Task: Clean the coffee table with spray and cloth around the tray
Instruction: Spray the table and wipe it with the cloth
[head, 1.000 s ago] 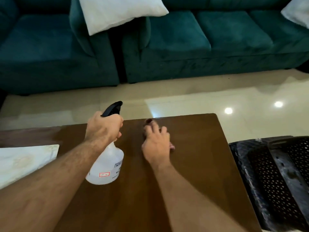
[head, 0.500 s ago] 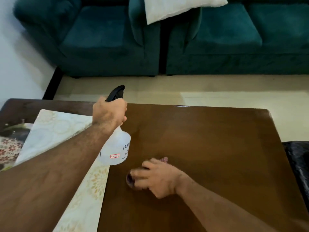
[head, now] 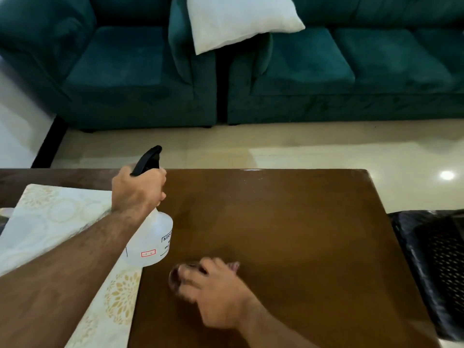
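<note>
My left hand (head: 137,189) grips the neck of a white spray bottle (head: 153,243) with a black trigger head, held upright just above the brown coffee table (head: 288,222). My right hand (head: 216,292) presses a small dark cloth (head: 179,271) flat on the tabletop near the bottle; the hand covers most of the cloth and is motion-blurred. A white runner with a gold floral pattern (head: 50,222) lies on the table's left part. At the far left edge only a sliver of the tray (head: 3,214) shows.
Teal sofas (head: 326,71) with a white cushion (head: 236,21) stand across a strip of glossy tiled floor (head: 276,146). A black perforated plastic chair (head: 437,267) stands against the table's right edge.
My right hand slid the cloth from the table's far middle back toward me and to the left, near the bottle. The view swung left and then partly back. My left hand kept hold of the bottle.
</note>
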